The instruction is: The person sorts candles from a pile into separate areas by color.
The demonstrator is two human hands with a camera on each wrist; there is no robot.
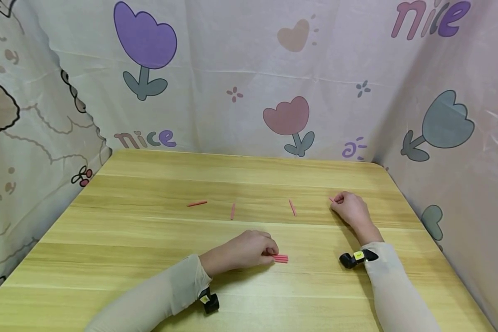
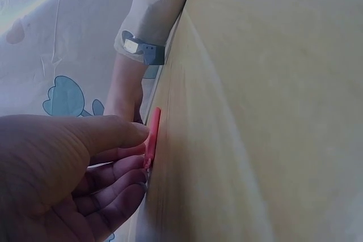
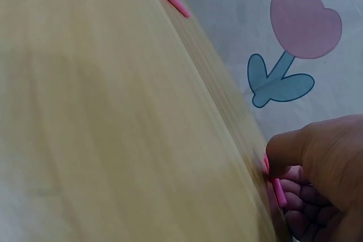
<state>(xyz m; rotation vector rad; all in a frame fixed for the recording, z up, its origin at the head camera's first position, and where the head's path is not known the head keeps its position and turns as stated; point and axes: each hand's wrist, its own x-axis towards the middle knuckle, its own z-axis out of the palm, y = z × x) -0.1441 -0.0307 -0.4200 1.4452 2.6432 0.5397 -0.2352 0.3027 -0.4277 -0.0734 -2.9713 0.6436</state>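
Note:
In the head view my left hand (image 1: 249, 249) is low over the middle of the table, its thumb and fingers pinching the left end of a small side-by-side row of short pink sticks (image 1: 281, 259). The left wrist view shows the thumb against these sticks (image 2: 153, 134), with fingers curled on their other side. Further right and back, my right hand (image 1: 352, 210) pinches a single pink stick (image 1: 331, 199) close over the tabletop. Much of that stick (image 3: 280, 194) is behind the thumb in the right wrist view.
Three loose pink sticks lie apart across the table's far half: one nearly crosswise (image 1: 197, 203), one lengthwise (image 1: 233, 211) and one slanted (image 1: 292, 208). A printed curtain (image 1: 216, 115) hangs behind the wooden table (image 1: 149, 184) and along its sides.

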